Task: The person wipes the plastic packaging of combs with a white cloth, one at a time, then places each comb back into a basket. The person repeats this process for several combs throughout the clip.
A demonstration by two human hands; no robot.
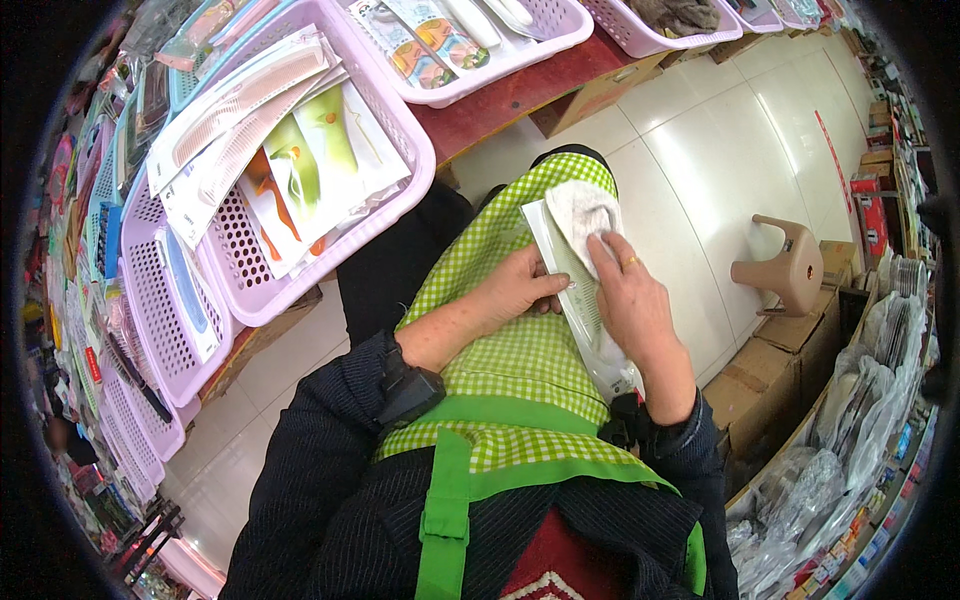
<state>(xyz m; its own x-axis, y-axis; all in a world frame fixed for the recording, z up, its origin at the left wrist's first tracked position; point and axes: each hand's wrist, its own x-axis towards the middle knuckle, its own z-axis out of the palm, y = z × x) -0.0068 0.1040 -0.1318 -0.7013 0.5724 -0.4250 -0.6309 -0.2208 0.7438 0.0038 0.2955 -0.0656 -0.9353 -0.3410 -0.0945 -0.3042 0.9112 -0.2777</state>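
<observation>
My left hand grips the left edge of a packaged green comb, thumb on its clear wrapper. The comb lies slantwise above the green checked apron on my lap. In my right hand is a whitish cloth, pinched under the fingers against the upper right part of the package. The right hand covers part of the package's right side. To the left, a lilac plastic basket holds several packaged pink combs and packets with green and orange pictures.
Another lilac basket with packaged goods stands beyond on a red tabletop. A narrow lilac basket holds a blue packaged item. At right are a beige plastic stool, cardboard boxes and shelves with plastic-wrapped goods.
</observation>
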